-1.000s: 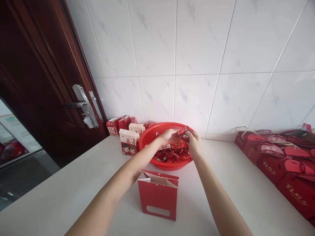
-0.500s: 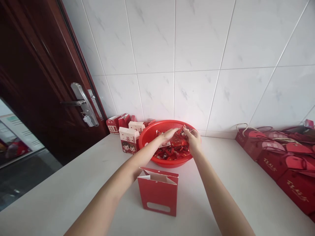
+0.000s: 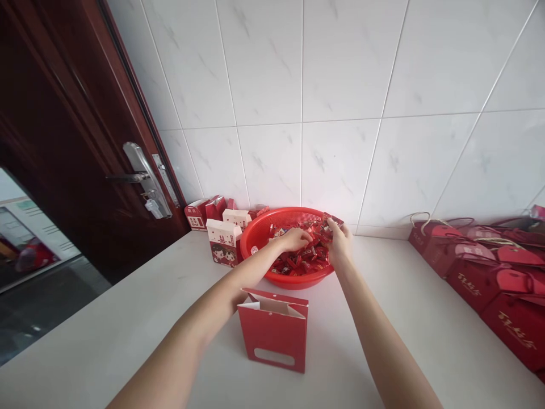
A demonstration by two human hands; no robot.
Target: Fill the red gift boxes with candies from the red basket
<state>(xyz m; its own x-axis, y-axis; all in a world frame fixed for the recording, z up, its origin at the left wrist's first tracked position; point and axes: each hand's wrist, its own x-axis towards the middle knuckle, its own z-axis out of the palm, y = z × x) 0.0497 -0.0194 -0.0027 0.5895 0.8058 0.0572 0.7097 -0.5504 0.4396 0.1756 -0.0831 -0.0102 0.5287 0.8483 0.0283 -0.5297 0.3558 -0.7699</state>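
A red plastic basket (image 3: pixel 298 279) holds a heap of red-wrapped candies (image 3: pixel 293 262). My left hand (image 3: pixel 294 240) reaches over its near left side with the fingers curled down at the candies; whatever is in them is hidden. At the right rim, my right hand (image 3: pixel 342 241) is closed on several wrapped candies (image 3: pixel 327 225), thumb and fingers around them. In front of the basket a red paper gift box (image 3: pixel 275 332) stands upright, its top open and a pale window low on its front. My left forearm passes beside its left edge.
Small red and white boxes (image 3: pixel 224 243) stand left of the basket against the tiled wall (image 3: pixel 340 68). Rows of dark red gift boxes with cord handles (image 3: pixel 470 289) line the right side of the white table (image 3: pixel 374 284). A brown door (image 3: pixel 72 113) with a metal handle is at left.
My left hand has drawn back slightly from the right hand, and its straight fingers have curled down into the candies. My right hand has shifted slightly right, still holding candies. The open box stays put.
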